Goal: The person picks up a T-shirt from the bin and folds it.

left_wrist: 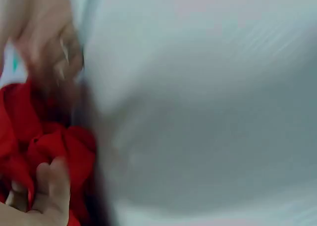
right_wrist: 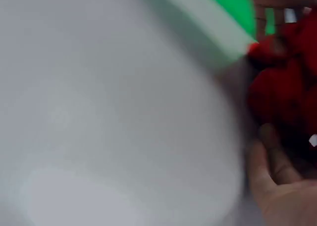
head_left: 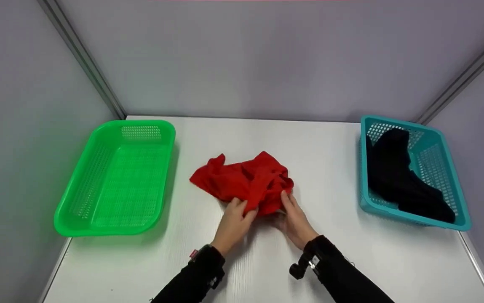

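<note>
A crumpled red cloth (head_left: 246,179) lies in the middle of the white table (head_left: 208,261). Both hands are at its near edge. My left hand (head_left: 234,219) pinches the cloth's hem between thumb and fingers; the left wrist view shows this thumb (left_wrist: 52,186) against the red cloth (left_wrist: 44,141). Just to the right, my right hand (head_left: 294,214) grips the same edge, its fingers laid over the fabric. In the blurred right wrist view the right hand (right_wrist: 277,186) is curled at the red cloth (right_wrist: 282,92).
An empty green basket (head_left: 117,179) stands at the table's left. At the right a teal basket (head_left: 439,151) holds dark clothing (head_left: 397,176). Grey walls close in the back and both sides.
</note>
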